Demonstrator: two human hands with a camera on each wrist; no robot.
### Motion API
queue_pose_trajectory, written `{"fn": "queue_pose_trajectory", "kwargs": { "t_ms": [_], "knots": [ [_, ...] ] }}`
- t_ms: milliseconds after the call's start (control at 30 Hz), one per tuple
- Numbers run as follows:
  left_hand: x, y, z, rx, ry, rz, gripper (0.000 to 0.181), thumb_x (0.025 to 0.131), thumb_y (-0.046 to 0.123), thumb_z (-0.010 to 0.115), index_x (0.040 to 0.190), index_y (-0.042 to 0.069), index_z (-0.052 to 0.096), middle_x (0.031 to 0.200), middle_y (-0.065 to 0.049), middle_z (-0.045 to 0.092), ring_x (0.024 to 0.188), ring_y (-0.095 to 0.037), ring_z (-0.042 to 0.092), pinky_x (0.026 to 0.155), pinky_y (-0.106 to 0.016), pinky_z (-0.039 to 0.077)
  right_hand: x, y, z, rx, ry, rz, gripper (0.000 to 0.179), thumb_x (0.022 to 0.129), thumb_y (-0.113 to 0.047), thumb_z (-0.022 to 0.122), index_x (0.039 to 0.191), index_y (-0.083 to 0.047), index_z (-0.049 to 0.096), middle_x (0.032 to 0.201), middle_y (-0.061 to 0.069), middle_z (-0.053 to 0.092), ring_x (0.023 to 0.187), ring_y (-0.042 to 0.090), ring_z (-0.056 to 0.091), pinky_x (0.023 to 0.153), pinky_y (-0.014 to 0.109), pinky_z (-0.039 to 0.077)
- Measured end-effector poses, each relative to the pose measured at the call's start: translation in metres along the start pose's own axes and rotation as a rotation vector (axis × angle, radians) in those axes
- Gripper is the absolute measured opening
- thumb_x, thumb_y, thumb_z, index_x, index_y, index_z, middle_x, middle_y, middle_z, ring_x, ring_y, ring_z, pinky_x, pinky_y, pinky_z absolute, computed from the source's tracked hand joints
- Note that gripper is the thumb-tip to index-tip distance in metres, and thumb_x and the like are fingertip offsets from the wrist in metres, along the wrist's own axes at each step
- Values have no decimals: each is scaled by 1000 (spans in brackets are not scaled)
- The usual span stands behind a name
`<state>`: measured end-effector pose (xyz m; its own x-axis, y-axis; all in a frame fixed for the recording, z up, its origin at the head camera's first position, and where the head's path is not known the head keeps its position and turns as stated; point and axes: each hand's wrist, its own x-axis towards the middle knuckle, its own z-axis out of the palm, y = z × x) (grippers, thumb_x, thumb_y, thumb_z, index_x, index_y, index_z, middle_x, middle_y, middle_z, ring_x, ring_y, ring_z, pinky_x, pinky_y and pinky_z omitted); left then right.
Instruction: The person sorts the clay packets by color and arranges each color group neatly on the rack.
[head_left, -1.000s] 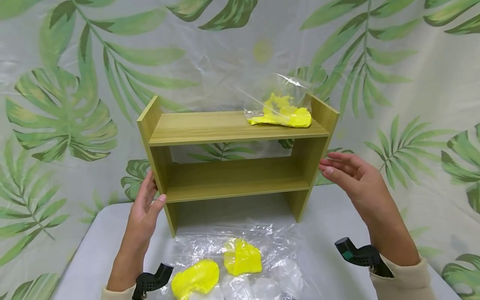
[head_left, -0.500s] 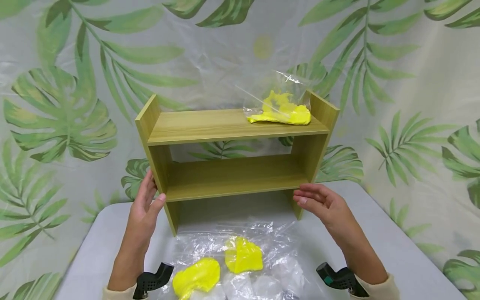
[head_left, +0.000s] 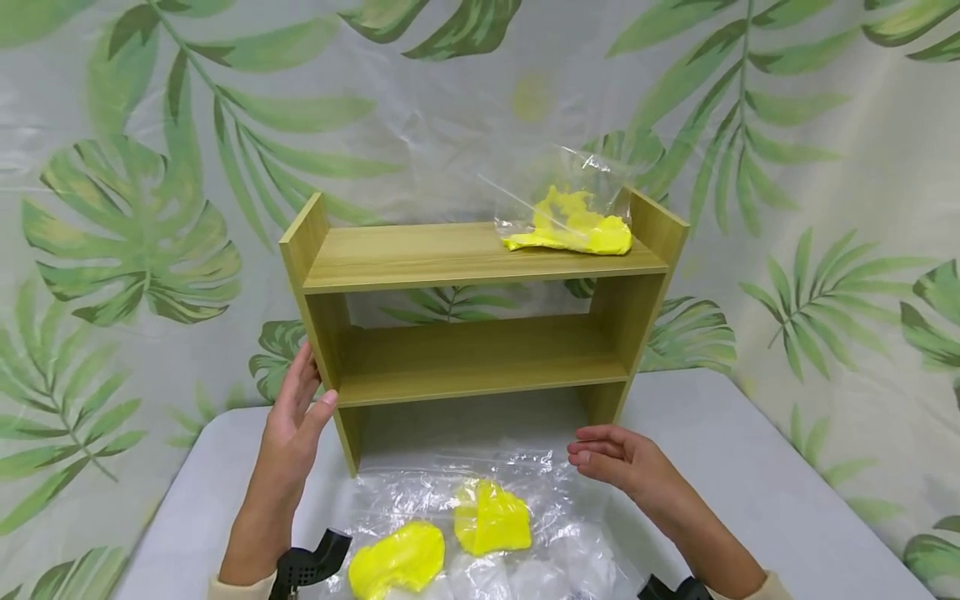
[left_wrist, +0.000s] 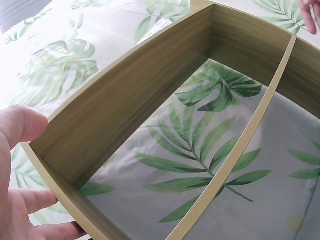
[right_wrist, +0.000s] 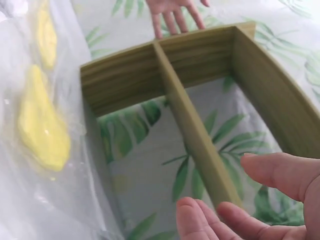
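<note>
Hands well apart, I rest my left hand, fingers spread, against the left side of the wood-grained shelf, while my right hand hangs near the clear bags, fingers loosely bent and holding nothing. The shelf stands on a pale, round-cornered tabletop; a bag of yellow stuff sits at the right end of its top board. Behind hangs pale cloth printed with green leaves.

A wood-grain two-board shelf is stood on the white counter, backed by a leaf-printed sheet. On its top right, a clear plastic bag of yellow lumps is placed; clear plastic bags of yellow and whitish lumps are laid before the shelf.
</note>
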<state>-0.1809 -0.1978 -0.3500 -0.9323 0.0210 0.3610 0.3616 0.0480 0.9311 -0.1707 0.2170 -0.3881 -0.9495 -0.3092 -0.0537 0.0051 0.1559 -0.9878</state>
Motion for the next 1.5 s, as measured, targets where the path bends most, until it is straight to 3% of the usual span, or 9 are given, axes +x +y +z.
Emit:
{"fn": "queue_pose_trajectory", "kwargs": {
  "t_ms": [300,633,867,1167,1500],
  "knots": [
    [1,-1,1,-10,1,8,67,101,13,47,156,29,12,159,-5,17,145,-25,14,110,-57,16,-6,28,-1,113,-60,105,58,95,-16,62,135,17,36,123,24,60,112,37,60,92,37,49],
    [0,-2,0,5,2,-2,67,101,15,48,155,31,12,159,-5,17,145,-25,14,109,-58,17,-13,48,-1,166,-111,198,57,97,-17,59,135,18,37,123,26,60,106,31,64,90,36,51],
    [1,-2,-1,14,10,4,67,100,15,48,155,30,14,159,-6,18,145,-26,15,109,-59,17,-15,61,-1,313,-208,198,52,98,-9,54,135,22,33,122,24,61,108,29,64,92,39,48],
    [1,-3,1,0,6,8,66,100,15,48,155,30,14,158,-5,19,145,-25,15,109,-58,17,-7,67,5,380,-208,240,53,98,-10,55,134,22,34,115,21,65,104,29,66,92,39,48],
    [1,-4,1,3,7,8,66,100,15,48,155,29,14,158,-4,19,145,-24,15,109,-59,16,6,75,15,487,-302,244,36,100,-7,50,128,14,50,114,17,67,104,24,66,91,37,49]
  ]
}}
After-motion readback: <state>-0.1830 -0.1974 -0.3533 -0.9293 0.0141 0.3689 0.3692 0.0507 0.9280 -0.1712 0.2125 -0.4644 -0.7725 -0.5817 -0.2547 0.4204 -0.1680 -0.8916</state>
